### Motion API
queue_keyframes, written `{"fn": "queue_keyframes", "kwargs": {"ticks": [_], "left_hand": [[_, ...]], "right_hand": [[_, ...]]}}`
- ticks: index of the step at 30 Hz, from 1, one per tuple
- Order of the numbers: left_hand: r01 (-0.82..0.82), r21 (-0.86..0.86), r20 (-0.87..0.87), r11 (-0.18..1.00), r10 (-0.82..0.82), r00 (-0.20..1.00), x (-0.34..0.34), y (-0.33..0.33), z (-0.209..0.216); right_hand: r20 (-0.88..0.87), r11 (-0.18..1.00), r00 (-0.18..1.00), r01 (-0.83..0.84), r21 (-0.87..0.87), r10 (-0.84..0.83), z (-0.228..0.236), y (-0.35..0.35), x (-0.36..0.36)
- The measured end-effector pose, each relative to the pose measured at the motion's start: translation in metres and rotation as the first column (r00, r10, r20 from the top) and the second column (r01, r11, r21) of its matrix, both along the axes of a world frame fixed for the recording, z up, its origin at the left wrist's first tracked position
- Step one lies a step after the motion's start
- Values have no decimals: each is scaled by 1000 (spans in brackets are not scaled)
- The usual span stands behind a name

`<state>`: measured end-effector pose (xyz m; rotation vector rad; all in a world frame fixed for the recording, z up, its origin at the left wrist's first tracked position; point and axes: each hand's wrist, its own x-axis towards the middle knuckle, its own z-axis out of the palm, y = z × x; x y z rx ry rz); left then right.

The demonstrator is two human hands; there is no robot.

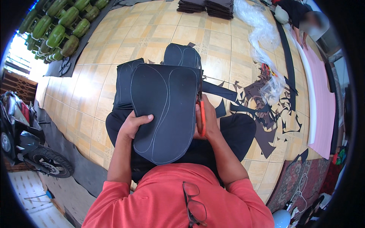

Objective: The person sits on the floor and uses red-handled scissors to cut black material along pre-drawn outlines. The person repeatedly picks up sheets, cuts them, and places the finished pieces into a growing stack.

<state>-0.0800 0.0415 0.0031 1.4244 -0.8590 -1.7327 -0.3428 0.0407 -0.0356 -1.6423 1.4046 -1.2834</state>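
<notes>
My left hand [132,123] grips the left edge of a black sheet [175,114], thumb on top. Two sole-shaped outlines are drawn on the sheet in a pale line, and its lower end is rounded. In my right hand [207,117] is a pair of scissors with orange handles [202,117]. Their dark blades point away from me along the sheet's right edge; whether they are apart I cannot tell. Behind the sheet lie a stack of black pieces [123,87] on the left and more outlined black pieces [178,55] farther off.
Dark offcuts [262,95] are strewn over the tiled floor to my right, beside clear plastic wrap [258,30]. Farther right, a person [300,19] bends over a pink sheet [319,102]. Green gas cylinders [57,30] stand far left, a motorcycle [34,140] at left. Dark stacks [205,7] lie ahead.
</notes>
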Motion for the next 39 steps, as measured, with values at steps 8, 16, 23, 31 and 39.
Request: {"fn": "queue_keyframes", "kwargs": {"ticks": [8, 16, 23, 31, 39], "left_hand": [[9, 37, 137, 999, -14, 991, 19, -10, 8], [124, 37, 159, 992, -129, 979, 31, -16, -2], [184, 67, 72, 981, -188, 979, 37, -49, -1], [246, -67, 114, 967, -237, 965, -5, -163, -27], [241, -102, 582, 965, -138, 801, -13, -210, -179]], "right_hand": [[17, 962, 989, -147, 230, 147, 6, 10, -17], [109, 956, 973, -222, 191, 204, -5, 9, -27], [446, 868, 894, -257, 424, 47, -47, 10, -49], [515, 859, 838, -121, 497, -180, -71, -8, -48], [493, 818, 845, -127, 561, -208, -82, -16, -46]]}}
